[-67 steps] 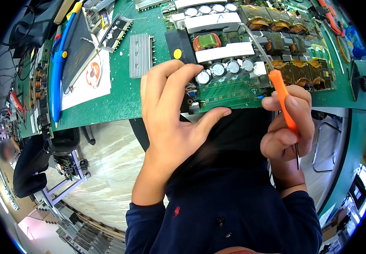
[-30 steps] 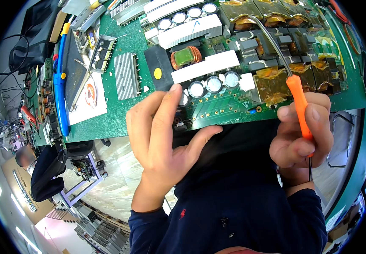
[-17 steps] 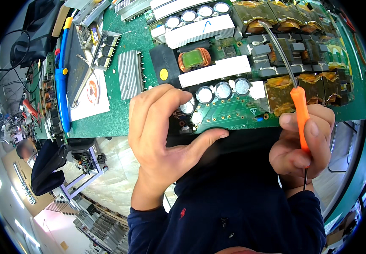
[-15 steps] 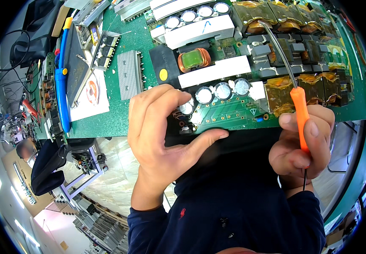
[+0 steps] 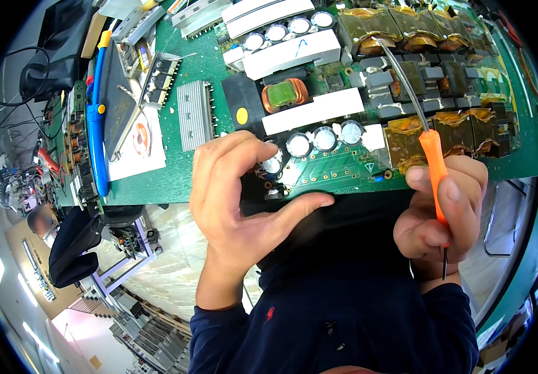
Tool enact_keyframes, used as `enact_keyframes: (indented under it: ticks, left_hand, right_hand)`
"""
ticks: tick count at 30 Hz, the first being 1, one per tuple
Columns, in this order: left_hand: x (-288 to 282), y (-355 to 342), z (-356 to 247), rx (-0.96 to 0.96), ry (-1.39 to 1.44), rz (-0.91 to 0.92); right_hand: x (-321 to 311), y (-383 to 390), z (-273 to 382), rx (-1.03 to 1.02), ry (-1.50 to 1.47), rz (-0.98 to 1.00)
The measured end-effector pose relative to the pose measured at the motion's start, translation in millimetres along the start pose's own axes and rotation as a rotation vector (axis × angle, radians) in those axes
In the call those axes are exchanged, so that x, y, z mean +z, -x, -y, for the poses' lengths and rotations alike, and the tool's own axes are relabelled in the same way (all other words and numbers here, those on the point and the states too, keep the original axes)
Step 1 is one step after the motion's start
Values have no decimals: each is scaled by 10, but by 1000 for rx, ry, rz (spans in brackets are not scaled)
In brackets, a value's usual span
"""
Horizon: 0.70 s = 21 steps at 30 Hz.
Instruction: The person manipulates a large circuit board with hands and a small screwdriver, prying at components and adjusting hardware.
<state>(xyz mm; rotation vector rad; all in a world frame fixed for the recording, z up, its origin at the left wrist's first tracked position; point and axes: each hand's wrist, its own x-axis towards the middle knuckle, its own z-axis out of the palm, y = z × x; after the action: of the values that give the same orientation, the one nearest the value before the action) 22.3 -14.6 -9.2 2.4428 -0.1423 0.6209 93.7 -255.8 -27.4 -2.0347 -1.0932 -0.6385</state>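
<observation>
In front of me lies a green circuit board (image 5: 337, 168) crowded with parts. My left hand (image 5: 228, 193) is at its near left corner, thumb and fingers apart, with nothing between them. Its index fingertip is beside a round capacitor (image 5: 273, 163); whether they touch I cannot tell. My right hand (image 5: 446, 209) is closed around the orange handle of a tool (image 5: 432, 153) with a long, curved metal shaft. The shaft reaches over the board, its far end near a brown-taped transformer (image 5: 368, 25). A thin dark rod or cord leaves the handle's lower end.
Left of the board stands a finned heatsink (image 5: 195, 115) on the green mat (image 5: 138, 194). Beyond it lie a blue tool with yellow ends (image 5: 97, 143), a white paper (image 5: 150, 163) and loose boards. A person (image 5: 43, 221) is in the left background.
The board and mat appear shifted slightly in the picture. My right hand and the orange-handled tool have moved a little left. My left hand's pose stays nearly the same.
</observation>
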Motion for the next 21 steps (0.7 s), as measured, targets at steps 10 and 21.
enact_keyframes:
  ticks: [10, 21]
  left_hand:
    - [-6, -43, -36, -31, 20, -34]
    - [-86, -63, -73, 88, -102, 37]
  right_hand:
    - [106, 20, -8, 7, -82, -161]
    - [53, -17, 22, -20, 17, -42]
